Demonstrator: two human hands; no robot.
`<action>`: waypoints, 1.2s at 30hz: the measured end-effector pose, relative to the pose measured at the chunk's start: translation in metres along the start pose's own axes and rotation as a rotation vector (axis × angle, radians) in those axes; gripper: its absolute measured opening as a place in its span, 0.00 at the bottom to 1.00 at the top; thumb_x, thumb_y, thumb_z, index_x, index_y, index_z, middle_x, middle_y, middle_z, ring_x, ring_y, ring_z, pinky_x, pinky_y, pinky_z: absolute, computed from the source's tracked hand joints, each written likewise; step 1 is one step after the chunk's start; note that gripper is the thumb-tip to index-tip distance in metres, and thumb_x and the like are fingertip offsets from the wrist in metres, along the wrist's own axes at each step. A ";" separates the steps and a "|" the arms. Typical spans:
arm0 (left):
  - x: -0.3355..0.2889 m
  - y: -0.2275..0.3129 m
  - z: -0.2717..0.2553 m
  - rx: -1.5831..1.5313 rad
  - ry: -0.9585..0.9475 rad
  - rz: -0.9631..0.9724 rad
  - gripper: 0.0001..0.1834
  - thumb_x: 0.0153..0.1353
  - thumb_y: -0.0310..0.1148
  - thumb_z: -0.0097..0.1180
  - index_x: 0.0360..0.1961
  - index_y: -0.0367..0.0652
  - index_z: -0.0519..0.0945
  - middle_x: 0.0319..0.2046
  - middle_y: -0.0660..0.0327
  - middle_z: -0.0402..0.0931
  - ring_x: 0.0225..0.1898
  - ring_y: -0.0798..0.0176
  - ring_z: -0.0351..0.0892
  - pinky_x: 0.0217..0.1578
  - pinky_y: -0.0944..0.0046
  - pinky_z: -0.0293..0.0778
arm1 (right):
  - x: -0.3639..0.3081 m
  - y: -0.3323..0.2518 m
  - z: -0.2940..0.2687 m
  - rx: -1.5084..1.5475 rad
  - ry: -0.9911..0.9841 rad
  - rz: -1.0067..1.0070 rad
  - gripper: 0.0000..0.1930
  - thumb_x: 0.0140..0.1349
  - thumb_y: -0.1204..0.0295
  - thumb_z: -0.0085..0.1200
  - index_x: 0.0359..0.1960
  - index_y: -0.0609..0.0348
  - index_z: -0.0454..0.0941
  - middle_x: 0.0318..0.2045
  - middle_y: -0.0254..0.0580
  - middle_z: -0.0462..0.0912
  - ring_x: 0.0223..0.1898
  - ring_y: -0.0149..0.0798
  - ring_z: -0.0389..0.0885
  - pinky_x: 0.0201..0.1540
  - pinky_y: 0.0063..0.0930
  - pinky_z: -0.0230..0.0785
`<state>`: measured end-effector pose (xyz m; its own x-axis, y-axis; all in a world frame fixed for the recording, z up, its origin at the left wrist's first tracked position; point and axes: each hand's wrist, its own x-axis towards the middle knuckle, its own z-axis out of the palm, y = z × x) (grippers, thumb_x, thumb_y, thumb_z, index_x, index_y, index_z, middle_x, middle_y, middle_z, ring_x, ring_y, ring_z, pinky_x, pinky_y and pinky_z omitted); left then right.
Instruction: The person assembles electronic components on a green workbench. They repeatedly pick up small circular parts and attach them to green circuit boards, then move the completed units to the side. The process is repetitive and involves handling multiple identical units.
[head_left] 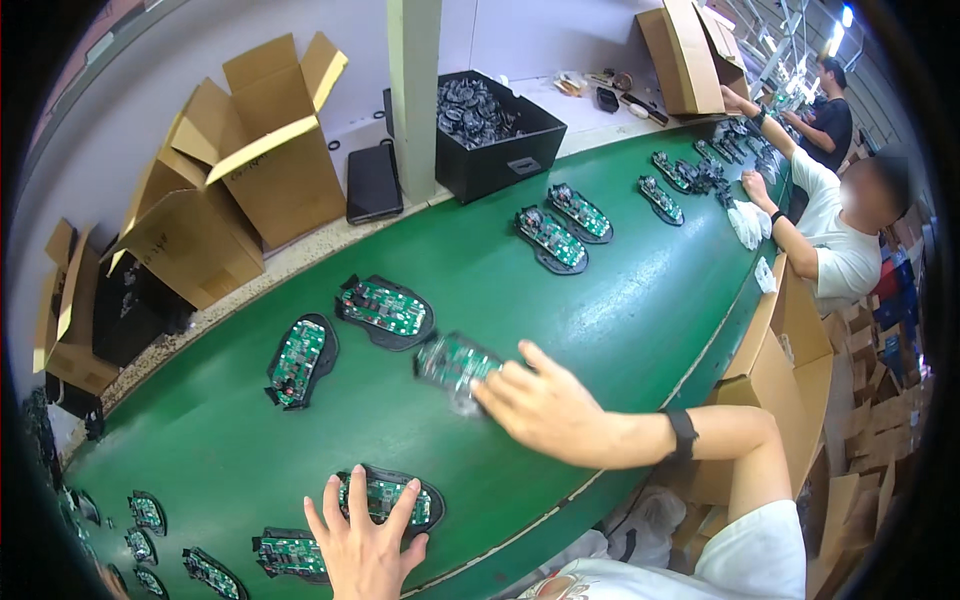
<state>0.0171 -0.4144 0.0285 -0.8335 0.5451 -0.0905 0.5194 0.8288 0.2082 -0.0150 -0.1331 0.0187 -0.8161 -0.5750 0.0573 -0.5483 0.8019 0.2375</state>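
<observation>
My left hand (368, 535) lies with fingers spread over a black plastic housing with a green circuit board (385, 497) at the belt's near edge. Its fingertips reach across the board. My right hand (545, 405), wearing a black wristband, has its fingers closed on the near end of another circuit board in a black housing (455, 362), blurred by motion. What lies beneath those fingers is hidden. Two more housings with boards, one tilted (302, 360) and one lying crosswise (385, 312), rest just left of the held one. Another housing (290, 553) lies beside my left hand.
The green conveyor belt (620, 310) carries more housings, including a pair (553, 240) farther along. A black bin of dark parts (500, 130) and cardboard boxes (285, 175) stand on the far ledge. A co-worker (835, 220) works at the right; another person (828, 120) stands beyond.
</observation>
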 end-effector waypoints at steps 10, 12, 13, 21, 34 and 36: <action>-0.003 -0.012 0.016 -0.123 0.035 0.071 0.41 0.45 0.31 0.69 0.64 0.65 0.75 0.68 0.44 0.59 0.67 0.31 0.58 0.63 0.36 0.61 | 0.029 0.086 0.036 0.149 0.055 0.289 0.20 0.62 0.68 0.58 0.55 0.59 0.79 0.42 0.41 0.78 0.46 0.42 0.76 0.51 0.36 0.68; -0.001 -0.015 0.024 -0.133 0.060 0.129 0.40 0.44 0.29 0.69 0.64 0.64 0.75 0.69 0.45 0.59 0.68 0.31 0.57 0.64 0.36 0.61 | 0.016 0.091 0.023 0.347 0.146 0.296 0.21 0.63 0.65 0.60 0.56 0.59 0.78 0.43 0.41 0.78 0.48 0.45 0.77 0.50 0.38 0.71; 0.001 -0.016 0.026 -0.159 0.058 0.161 0.40 0.43 0.28 0.69 0.63 0.63 0.76 0.70 0.46 0.58 0.69 0.31 0.55 0.66 0.35 0.60 | 0.009 0.093 0.011 0.441 0.182 0.298 0.22 0.63 0.64 0.61 0.57 0.58 0.78 0.44 0.42 0.78 0.49 0.46 0.77 0.50 0.39 0.72; 0.007 -0.002 0.033 -0.226 0.039 0.361 0.37 0.46 0.28 0.65 0.62 0.62 0.77 0.71 0.47 0.57 0.70 0.34 0.55 0.66 0.34 0.58 | -0.035 0.027 -0.024 0.482 -0.201 0.574 0.37 0.63 0.55 0.63 0.70 0.56 0.63 0.49 0.53 0.72 0.46 0.55 0.79 0.43 0.47 0.76; -0.005 -0.007 0.035 -0.110 0.058 0.250 0.35 0.53 0.37 0.64 0.66 0.62 0.73 0.66 0.36 0.61 0.60 0.35 0.71 0.58 0.36 0.70 | 0.021 -0.024 0.005 0.475 0.061 0.079 0.20 0.58 0.66 0.65 0.52 0.50 0.79 0.37 0.34 0.76 0.37 0.35 0.77 0.27 0.28 0.74; -0.007 -0.005 0.037 -0.099 0.067 0.253 0.31 0.57 0.36 0.59 0.66 0.60 0.73 0.65 0.35 0.62 0.59 0.36 0.71 0.58 0.37 0.70 | 0.030 -0.026 0.004 0.381 0.101 0.014 0.21 0.57 0.66 0.66 0.53 0.50 0.79 0.38 0.33 0.78 0.36 0.34 0.76 0.27 0.26 0.74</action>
<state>0.0275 -0.4177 -0.0079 -0.6919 0.7209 0.0407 0.6945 0.6491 0.3104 -0.0259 -0.1703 0.0104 -0.8126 -0.5611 0.1577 -0.5808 0.8020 -0.1396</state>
